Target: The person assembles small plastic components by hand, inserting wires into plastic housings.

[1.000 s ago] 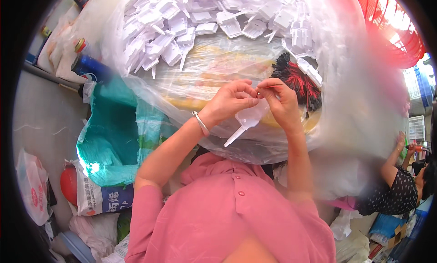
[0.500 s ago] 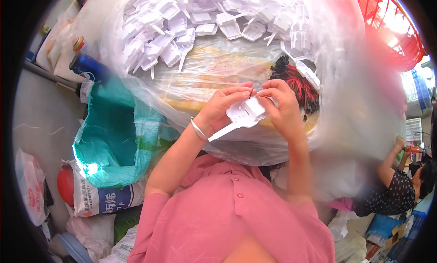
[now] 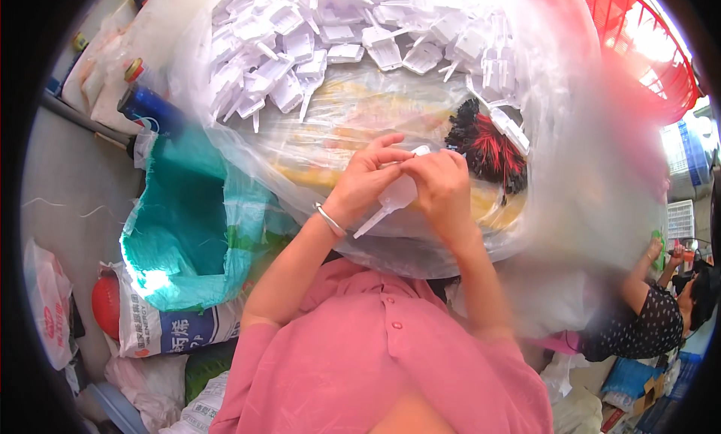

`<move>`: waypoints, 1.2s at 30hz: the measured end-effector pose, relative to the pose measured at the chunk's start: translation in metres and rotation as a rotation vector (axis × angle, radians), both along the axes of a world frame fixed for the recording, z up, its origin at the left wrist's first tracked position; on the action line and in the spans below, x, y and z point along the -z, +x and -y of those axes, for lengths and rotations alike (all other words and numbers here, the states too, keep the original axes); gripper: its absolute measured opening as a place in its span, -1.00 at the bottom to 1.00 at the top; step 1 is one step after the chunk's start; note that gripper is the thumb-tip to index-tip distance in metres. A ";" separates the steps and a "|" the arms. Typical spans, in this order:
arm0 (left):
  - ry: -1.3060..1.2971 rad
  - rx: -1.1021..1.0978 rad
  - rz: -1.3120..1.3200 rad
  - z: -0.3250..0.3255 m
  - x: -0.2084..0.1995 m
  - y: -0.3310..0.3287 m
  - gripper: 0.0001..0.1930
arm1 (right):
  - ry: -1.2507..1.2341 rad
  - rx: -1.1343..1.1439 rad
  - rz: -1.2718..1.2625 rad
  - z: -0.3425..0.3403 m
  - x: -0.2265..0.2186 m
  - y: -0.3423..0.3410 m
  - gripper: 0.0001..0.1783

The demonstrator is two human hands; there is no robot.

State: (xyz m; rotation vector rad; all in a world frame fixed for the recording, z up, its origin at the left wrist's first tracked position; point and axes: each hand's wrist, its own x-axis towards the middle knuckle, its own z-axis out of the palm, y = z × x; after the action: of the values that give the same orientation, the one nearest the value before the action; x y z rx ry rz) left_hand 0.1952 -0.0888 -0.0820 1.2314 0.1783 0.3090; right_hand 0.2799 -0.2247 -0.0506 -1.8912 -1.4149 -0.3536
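Note:
Between my hands, low over the plastic-covered surface, is a white plastic casing (image 3: 398, 194) with a thin handle pointing down to the left. My left hand (image 3: 369, 177) grips it from the left, thumb and index finger at its upper edge. My right hand (image 3: 443, 185) is closed in a pinch at the casing's upper right, covering much of it. A small dark piece shows where the fingertips meet; what the right fingers pinch is mostly hidden. Beyond the right hand lies a bundle of red and black wires (image 3: 505, 152), with another white casing (image 3: 509, 128) beside it.
Many similar white casings (image 3: 285, 55) are heaped at the back on the clear plastic sheet (image 3: 323, 126). A teal woven sack (image 3: 180, 216) stands open at the left, near a blue can (image 3: 150, 107). Far right, another person (image 3: 638, 314) works near a red basket (image 3: 638, 51).
The casing has turned and tilted between my hands, so its inside no longer faces up. My right hand has moved left and down, closing over the casing's upper edge.

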 end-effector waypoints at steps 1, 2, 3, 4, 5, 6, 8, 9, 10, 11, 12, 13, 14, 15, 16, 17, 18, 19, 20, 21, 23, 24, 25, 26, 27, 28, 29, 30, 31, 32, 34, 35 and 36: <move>0.158 -0.018 -0.031 -0.001 -0.002 -0.001 -0.79 | 0.018 -0.063 -0.071 0.001 -0.001 0.007 -0.87; 0.155 -0.017 -0.032 -0.001 -0.002 -0.002 -0.79 | 0.015 -0.062 -0.072 0.001 0.002 0.011 -0.87; 0.190 0.028 -0.044 -0.001 -0.001 -0.002 -0.80 | 0.033 -0.080 -0.229 0.001 0.006 0.014 -0.84; 0.226 0.071 -0.055 -0.002 -0.001 -0.003 -0.81 | 0.051 -0.098 -0.386 0.000 0.007 0.016 -0.80; 0.224 0.070 -0.056 -0.001 -0.001 -0.002 -0.81 | 0.048 -0.123 -0.415 -0.001 0.007 0.017 -0.74; 0.064 0.099 -0.104 0.000 -0.001 0.000 -0.84 | 0.046 -0.123 -0.417 -0.002 0.006 0.015 -0.74; -0.096 0.127 -0.151 -0.001 -0.002 0.001 -0.86 | 0.190 -0.013 -0.828 -0.006 0.004 0.010 -0.76; -0.203 0.116 -0.126 -0.001 -0.005 0.002 -0.88 | 0.202 -0.022 -0.891 -0.004 -0.002 0.009 -0.74; -0.309 0.104 -0.099 -0.001 -0.006 0.002 -0.89 | 0.201 -0.023 -0.891 -0.002 0.000 0.012 -0.74; -0.306 0.087 -0.088 -0.002 -0.002 0.004 -0.90 | 0.167 -0.047 -0.680 0.000 0.005 0.015 -0.74; -0.306 0.086 -0.087 -0.002 0.000 0.004 -0.90 | 0.133 -0.070 -0.468 0.001 0.008 0.017 -0.74; -0.306 0.077 -0.093 -0.002 0.002 0.004 -0.90 | 0.132 -0.070 -0.468 0.001 0.007 0.017 -0.74; -0.306 0.069 -0.099 -0.002 0.004 0.004 -0.89 | 0.063 -0.039 -0.428 0.002 0.004 0.016 -0.74; -0.307 0.069 -0.099 -0.001 0.006 0.004 -0.89 | -0.005 -0.009 -0.386 0.003 0.002 0.015 -0.75; -0.290 0.042 -0.097 -0.001 0.007 0.005 -0.90 | -0.004 -0.009 -0.385 0.003 0.000 0.014 -0.75; -0.272 0.015 -0.095 0.000 0.008 0.005 -0.90 | -0.003 -0.019 -0.418 0.002 -0.001 0.013 -0.76; -0.271 0.016 -0.094 0.001 0.007 0.005 -0.90 | -0.001 -0.030 -0.450 0.002 -0.002 0.012 -0.77; -0.174 -0.020 -0.091 0.002 0.006 0.005 -0.90 | -0.001 -0.032 -0.451 0.001 -0.003 0.012 -0.77; -0.077 -0.055 -0.088 0.003 0.006 0.005 -0.91 | 0.018 -0.035 -0.347 0.000 -0.003 0.012 -0.78; -0.076 -0.057 -0.089 0.002 0.007 0.006 -0.91 | 0.037 -0.037 -0.244 -0.001 -0.004 0.012 -0.79; 0.064 -0.030 -0.079 0.002 0.009 0.007 -0.91 | -0.004 -0.076 -0.236 -0.006 -0.009 0.007 -0.82; 0.064 -0.028 -0.081 0.003 0.009 0.006 -0.91 | -0.044 -0.117 -0.225 -0.008 -0.011 0.006 -0.85; 0.107 -0.021 -0.060 0.004 0.007 0.006 -0.91 | -0.044 -0.114 -0.225 -0.009 -0.008 0.010 -0.85; 0.150 -0.014 -0.038 0.005 0.005 0.007 -0.90 | -0.016 -0.087 -0.235 -0.010 -0.003 0.016 -0.87; 0.150 -0.011 -0.037 0.004 0.004 0.007 -0.90 | 0.011 -0.061 -0.246 -0.009 0.000 0.019 -0.89; -0.026 0.031 -0.094 0.002 0.004 0.006 -0.90 | 0.011 -0.064 -0.246 -0.007 0.000 0.021 -0.89; -0.201 0.074 -0.149 0.000 0.003 0.005 -0.89 | 0.012 -0.042 -0.397 -0.004 -0.001 0.023 -0.92; -0.239 0.058 -0.123 0.000 0.001 0.004 -0.88 | 0.013 -0.020 -0.548 -0.003 -0.001 0.023 -0.94; -0.240 0.057 -0.123 0.000 0.001 0.004 -0.88 | 0.059 -0.011 -0.434 -0.001 0.000 0.019 -0.96; -0.284 0.066 -0.118 -0.001 0.001 0.004 -0.89 | 0.058 -0.012 -0.434 -0.002 0.001 0.016 -0.96; -0.329 0.074 -0.112 -0.001 0.003 0.004 -0.89 | 0.065 0.037 -0.234 -0.004 0.004 0.012 -0.97; -0.314 0.046 -0.104 0.001 0.006 0.004 -0.90 | 0.064 0.036 -0.234 -0.003 0.004 0.011 -0.97; -0.299 0.018 -0.096 0.002 0.007 0.004 -0.90 | 0.056 0.038 -0.266 -0.003 0.003 0.010 -0.97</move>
State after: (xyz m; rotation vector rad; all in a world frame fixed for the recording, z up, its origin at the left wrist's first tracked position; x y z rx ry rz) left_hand 0.1993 -0.0907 -0.0891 0.9511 0.2858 0.1988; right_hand 0.2903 -0.2220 -0.0535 -1.8448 -1.1815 -0.1507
